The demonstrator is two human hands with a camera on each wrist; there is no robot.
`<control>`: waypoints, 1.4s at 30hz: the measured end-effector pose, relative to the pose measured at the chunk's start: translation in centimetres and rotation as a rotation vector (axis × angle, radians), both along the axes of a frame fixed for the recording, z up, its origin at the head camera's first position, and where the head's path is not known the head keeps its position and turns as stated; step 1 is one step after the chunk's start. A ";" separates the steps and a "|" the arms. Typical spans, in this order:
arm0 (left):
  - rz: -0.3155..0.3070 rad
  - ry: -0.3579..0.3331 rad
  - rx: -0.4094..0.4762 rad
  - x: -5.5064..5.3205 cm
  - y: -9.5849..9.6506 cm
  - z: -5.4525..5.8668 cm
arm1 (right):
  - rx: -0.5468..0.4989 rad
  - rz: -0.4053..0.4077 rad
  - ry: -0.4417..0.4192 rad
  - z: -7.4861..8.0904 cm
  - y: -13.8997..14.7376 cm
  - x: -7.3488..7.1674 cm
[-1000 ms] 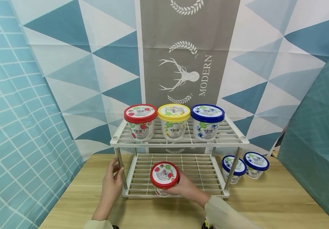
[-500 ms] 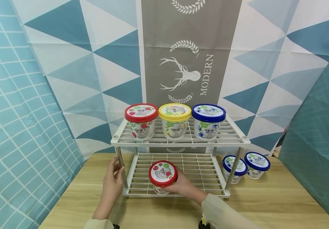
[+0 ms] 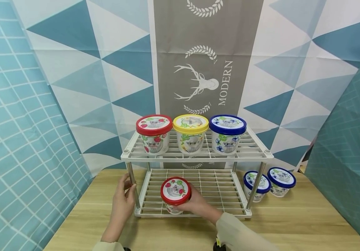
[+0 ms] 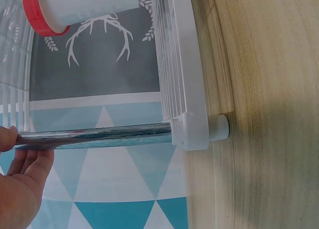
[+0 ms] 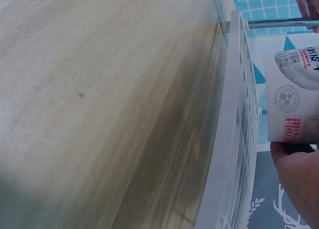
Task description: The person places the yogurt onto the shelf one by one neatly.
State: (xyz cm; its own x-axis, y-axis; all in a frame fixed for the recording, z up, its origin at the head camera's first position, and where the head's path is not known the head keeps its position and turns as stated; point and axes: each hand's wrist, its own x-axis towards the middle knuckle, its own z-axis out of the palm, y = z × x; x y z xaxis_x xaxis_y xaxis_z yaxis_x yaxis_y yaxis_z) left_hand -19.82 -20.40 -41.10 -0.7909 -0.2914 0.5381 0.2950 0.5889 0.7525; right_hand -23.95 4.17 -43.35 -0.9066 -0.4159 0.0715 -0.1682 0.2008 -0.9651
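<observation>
In the head view my right hand (image 3: 195, 204) grips a white tub with a red lid (image 3: 175, 190) and strawberry pictures from its right side. The tub is over the front of the lower tier of a white two-tier rack (image 3: 227, 188). A narrow gap shows between the tub's base (image 5: 294, 97) and the tier in the right wrist view. My left hand (image 3: 124, 198) holds the rack's front left metal post (image 4: 99, 136), thumb on one side and fingers on the other. Part of that hand lies outside the left wrist view.
On the upper tier stand a red-lidded tub (image 3: 154, 134), a yellow-lidded tub (image 3: 190, 134) and a blue-lidded tub (image 3: 227, 134) in a row. Two more blue-lidded tubs, a nearer one (image 3: 252, 186) and a farther one (image 3: 281, 181), stand on the wooden table (image 3: 308, 216) right of the rack.
My right hand has moved a little to the left with the red-lidded tub, over the lower tier. My left hand stays at the post.
</observation>
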 end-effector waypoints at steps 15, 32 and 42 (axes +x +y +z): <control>0.000 0.001 0.002 0.0 0.0 -0.1 | 0.016 -0.004 0.004 -1.3 -0.7 -0.8; 0.002 -0.018 0.002 0.0 0.0 0.0 | 0.050 0.013 0.062 -1.9 -1.5 -1.5; -0.024 0.008 0.013 0.0 0.0 0.0 | 0.002 0.059 0.041 -1.8 -1.7 -1.4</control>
